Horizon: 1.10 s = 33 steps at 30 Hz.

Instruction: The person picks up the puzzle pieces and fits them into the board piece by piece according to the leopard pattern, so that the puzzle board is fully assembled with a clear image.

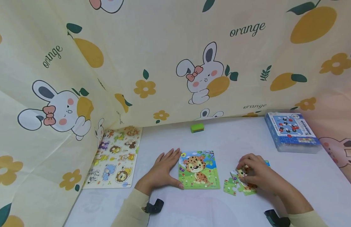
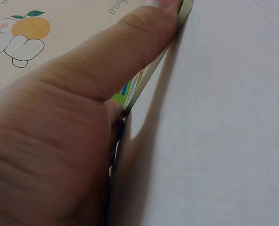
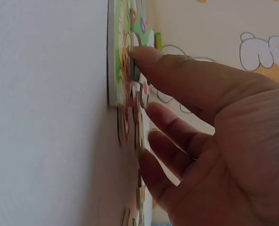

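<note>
A square puzzle board (image 1: 198, 170) with a spotted leopard cub lies in front of the person. The left hand (image 1: 165, 168) rests at its left edge, fingers straight and thumb at the lower left corner. The left wrist view shows the thumb (image 2: 125, 42) along the board's side. To the right, the right hand (image 1: 256, 171) bends over a small group of loose leopard puzzle pieces (image 1: 249, 189) and pinches one piece (image 1: 235, 176) between thumb and fingers. In the right wrist view the thumb tip (image 3: 146, 54) meets the pieces' edges; the hand hides part of the group in the head view.
At the left lies a white board of animal pictures (image 1: 125, 167), partly under the printed curtain (image 1: 164, 63). A green block-shaped object (image 1: 197, 127) stands near the curtain's lower edge. A blue boxed set (image 1: 294, 132) sits at the back right of the white table (image 1: 198, 208).
</note>
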Each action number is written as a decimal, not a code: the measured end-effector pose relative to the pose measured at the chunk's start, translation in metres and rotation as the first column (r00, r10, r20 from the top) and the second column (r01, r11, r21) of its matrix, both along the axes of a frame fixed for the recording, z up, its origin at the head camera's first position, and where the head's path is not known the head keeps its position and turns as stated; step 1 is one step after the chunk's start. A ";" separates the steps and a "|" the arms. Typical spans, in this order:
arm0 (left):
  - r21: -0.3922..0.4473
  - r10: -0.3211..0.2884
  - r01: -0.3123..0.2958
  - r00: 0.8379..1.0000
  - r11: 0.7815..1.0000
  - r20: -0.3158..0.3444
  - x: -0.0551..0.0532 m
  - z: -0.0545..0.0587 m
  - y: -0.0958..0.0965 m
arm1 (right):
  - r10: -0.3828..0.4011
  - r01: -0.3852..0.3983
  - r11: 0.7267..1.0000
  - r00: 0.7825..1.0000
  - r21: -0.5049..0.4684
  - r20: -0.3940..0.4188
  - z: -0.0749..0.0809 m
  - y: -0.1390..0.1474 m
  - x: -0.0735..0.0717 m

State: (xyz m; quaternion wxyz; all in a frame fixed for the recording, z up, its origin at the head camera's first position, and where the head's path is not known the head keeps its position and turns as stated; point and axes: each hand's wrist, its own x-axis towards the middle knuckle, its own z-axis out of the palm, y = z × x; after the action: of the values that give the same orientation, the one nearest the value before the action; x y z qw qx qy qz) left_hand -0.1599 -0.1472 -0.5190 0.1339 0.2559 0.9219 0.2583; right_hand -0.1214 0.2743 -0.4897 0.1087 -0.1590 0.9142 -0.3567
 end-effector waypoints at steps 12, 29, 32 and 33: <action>0.003 0.005 -0.005 1.000 1.000 0.006 -0.001 -0.001 0.000 | -0.114 0.117 0.986 0.993 -0.118 0.029 0.006 -0.016 0.002; -0.007 0.002 -0.002 1.000 1.000 -0.007 -0.002 -0.006 -0.001 | -0.042 0.090 0.853 0.994 -0.514 0.104 0.001 -0.077 0.009; -0.004 -0.002 0.002 1.000 1.000 -0.008 -0.003 -0.006 -0.001 | -0.040 0.077 0.864 0.996 -0.497 0.086 -0.001 -0.088 0.008; -0.003 -0.003 0.003 1.000 1.000 -0.008 -0.002 -0.006 -0.001 | -0.039 0.073 0.872 0.996 -0.484 0.079 -0.002 -0.092 0.008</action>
State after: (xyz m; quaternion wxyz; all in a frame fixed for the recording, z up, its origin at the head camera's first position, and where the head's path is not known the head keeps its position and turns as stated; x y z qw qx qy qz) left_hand -0.1624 -0.1483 -0.5250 0.1311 0.2581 0.9224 0.2555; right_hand -0.1137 0.1827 -0.4915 0.0856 -0.1427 0.7952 -0.5831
